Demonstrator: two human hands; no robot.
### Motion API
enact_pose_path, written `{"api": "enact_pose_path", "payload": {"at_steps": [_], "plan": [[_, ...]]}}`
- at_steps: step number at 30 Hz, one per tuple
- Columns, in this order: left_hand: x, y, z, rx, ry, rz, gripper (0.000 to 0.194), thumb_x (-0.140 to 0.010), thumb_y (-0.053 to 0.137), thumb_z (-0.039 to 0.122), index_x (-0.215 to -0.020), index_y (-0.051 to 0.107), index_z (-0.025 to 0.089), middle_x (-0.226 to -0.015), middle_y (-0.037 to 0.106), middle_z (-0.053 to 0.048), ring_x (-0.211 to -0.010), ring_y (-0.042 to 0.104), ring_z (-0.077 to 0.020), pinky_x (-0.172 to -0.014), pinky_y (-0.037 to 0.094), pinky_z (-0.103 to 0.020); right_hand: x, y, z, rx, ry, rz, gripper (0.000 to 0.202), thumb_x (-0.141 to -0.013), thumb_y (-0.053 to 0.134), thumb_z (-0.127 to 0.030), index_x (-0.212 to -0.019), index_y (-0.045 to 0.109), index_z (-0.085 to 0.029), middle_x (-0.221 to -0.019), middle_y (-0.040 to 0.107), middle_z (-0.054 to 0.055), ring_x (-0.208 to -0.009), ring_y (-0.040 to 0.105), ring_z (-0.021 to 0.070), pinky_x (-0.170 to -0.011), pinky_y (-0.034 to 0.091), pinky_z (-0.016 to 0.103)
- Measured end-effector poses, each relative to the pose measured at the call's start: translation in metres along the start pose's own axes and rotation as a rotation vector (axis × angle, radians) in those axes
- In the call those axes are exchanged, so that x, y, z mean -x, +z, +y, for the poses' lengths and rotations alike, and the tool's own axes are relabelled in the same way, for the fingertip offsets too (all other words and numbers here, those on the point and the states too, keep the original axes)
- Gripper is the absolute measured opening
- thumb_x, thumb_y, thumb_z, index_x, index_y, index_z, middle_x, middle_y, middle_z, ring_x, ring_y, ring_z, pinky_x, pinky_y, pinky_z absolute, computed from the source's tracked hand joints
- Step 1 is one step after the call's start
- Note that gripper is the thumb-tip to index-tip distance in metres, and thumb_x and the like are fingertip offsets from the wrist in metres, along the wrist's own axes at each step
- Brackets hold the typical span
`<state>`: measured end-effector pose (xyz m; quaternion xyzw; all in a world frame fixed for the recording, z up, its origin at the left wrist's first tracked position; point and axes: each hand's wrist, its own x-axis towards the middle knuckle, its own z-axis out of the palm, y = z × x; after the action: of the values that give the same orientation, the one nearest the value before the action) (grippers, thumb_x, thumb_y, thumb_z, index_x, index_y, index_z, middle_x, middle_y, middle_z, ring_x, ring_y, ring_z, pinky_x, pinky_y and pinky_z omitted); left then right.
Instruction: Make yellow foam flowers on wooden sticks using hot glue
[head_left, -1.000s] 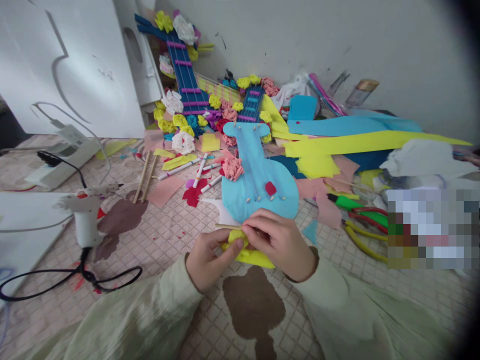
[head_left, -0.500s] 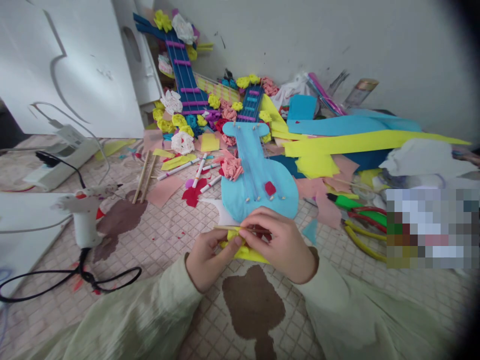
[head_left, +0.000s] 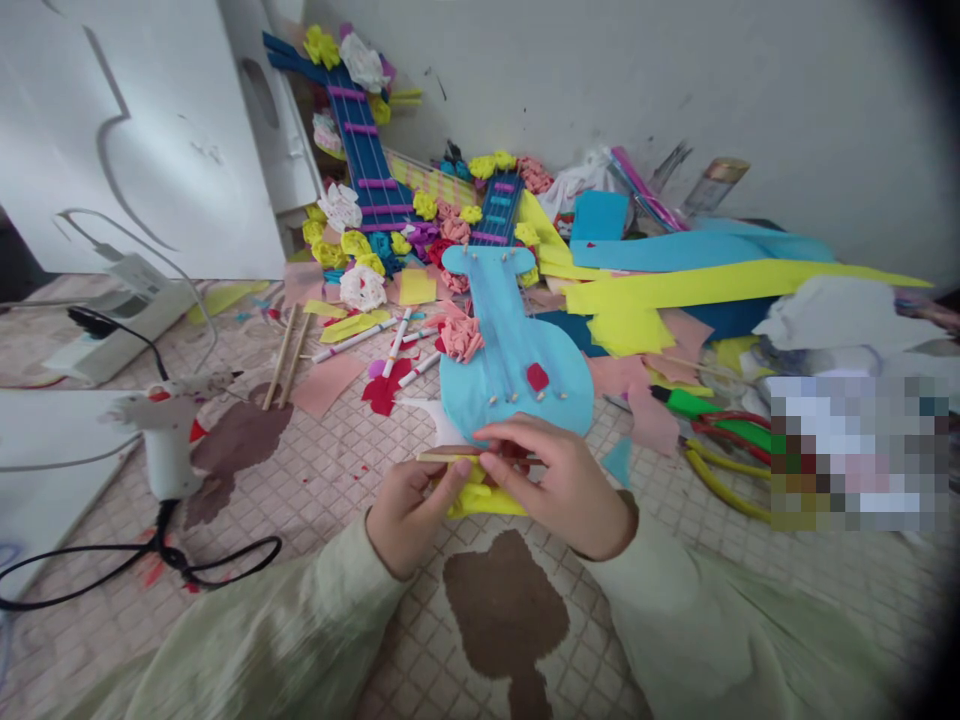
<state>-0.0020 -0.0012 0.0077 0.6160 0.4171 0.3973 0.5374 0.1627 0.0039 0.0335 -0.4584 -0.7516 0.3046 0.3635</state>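
Two hands work close together over one tabletop. The left hand has its grip clamped on a piece of yellow paper, thumb on top; the right hand has its grip pinched on one thin wooden stick, which lies crosswise along the paper's far edge. Both things sit between the hands, just on the near side of one light blue guitar shape. That shape bears one red patch, one pink rosette at its left side and four small pegs in a row near its bottom.

Farther left lie two bare sticks side by side, one glue gun and one power strip holding a black plug. Two dark blue necks stand among many paper flowers. By the wall, one jar tilts under a gold-brown lid; its contents are too blurred to tell.
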Motion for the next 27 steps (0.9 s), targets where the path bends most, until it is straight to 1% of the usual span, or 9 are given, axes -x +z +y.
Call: {"api": "enact_pose_path", "payload": {"at_steps": [4,8,11,13,16,20,27], "plan": [[-0.0007,-0.0004,0.0007,0.006,-0.034,-0.022,0.028,-0.083,0.045,0.030,-0.095,0.066,0.016,-0.097,0.068,-0.007,-0.083,0.063,-0.0170,-0.076,0.051,-0.026,0.0003,0.0004,0.0015,0.083,0.004,-0.010,0.018,-0.080,0.050,-0.021,-0.094,0.061,-0.017,-0.079,0.065,0.003,-0.069,0.059,0.0125,-0.062,0.047,0.024],[-0.0002,0.0004,0.0005,0.030,-0.060,0.030,0.027,-0.081,0.049,0.031,-0.094,0.065,0.014,-0.101,0.066,-0.008,-0.087,0.062,-0.0181,-0.077,0.050,-0.028,0.0004,0.0028,0.0020,0.145,-0.052,0.049,0.017,-0.081,0.049,-0.021,-0.090,0.063,-0.018,-0.077,0.066,0.003,-0.070,0.059,0.0132,-0.064,0.047,0.025],[0.0004,0.0010,-0.0003,0.076,-0.081,0.037,0.028,-0.077,0.055,0.031,-0.097,0.063,0.014,-0.098,0.066,-0.009,-0.086,0.062,-0.0187,-0.073,0.051,-0.027,-0.0002,0.0035,0.0025,0.141,-0.098,0.078,0.017,-0.081,0.049,-0.019,-0.089,0.064,-0.018,-0.079,0.066,0.004,-0.073,0.059,0.0140,-0.066,0.048,0.026],[0.0003,0.0011,-0.0001,0.072,-0.085,0.047,0.025,-0.074,0.058,0.029,-0.092,0.064,0.013,-0.092,0.067,-0.008,-0.082,0.062,-0.0178,-0.069,0.051,-0.026,-0.0004,0.0035,0.0026,0.131,-0.111,0.083,0.016,-0.081,0.049,-0.018,-0.086,0.064,-0.018,-0.080,0.066,0.004,-0.074,0.059,0.0140,-0.065,0.048,0.025],[0.0002,0.0011,0.0016,0.027,-0.052,0.080,0.020,-0.071,0.061,0.027,-0.084,0.066,0.013,-0.085,0.068,-0.007,-0.076,0.062,-0.0164,-0.066,0.051,-0.024,-0.0001,0.0033,0.0023,0.136,-0.122,0.094,0.016,-0.081,0.049,-0.018,-0.082,0.064,-0.016,-0.078,0.065,0.005,-0.073,0.059,0.0140,-0.063,0.047,0.025],[0.0011,0.0012,0.0038,-0.012,0.001,0.051,0.018,-0.074,0.059,0.025,-0.084,0.067,0.013,-0.084,0.068,-0.007,-0.075,0.062,-0.0160,-0.066,0.051,-0.024,0.0009,0.0036,0.0008,0.147,-0.111,0.114,0.014,-0.080,0.050,-0.018,-0.081,0.063,-0.016,-0.077,0.064,0.005,-0.073,0.058,0.0141,-0.065,0.047,0.026],[0.0030,-0.0011,-0.0006,-0.194,0.090,0.066,0.017,-0.075,0.058,0.023,-0.087,0.067,0.016,-0.083,0.069,-0.005,-0.075,0.061,-0.0147,-0.070,0.049,-0.024,0.0012,0.0049,-0.0025,0.061,0.006,0.108,0.004,-0.075,0.056,-0.017,-0.075,0.060,-0.018,-0.070,0.061,0.001,-0.063,0.055,0.0114,-0.055,0.045,0.022]]}}
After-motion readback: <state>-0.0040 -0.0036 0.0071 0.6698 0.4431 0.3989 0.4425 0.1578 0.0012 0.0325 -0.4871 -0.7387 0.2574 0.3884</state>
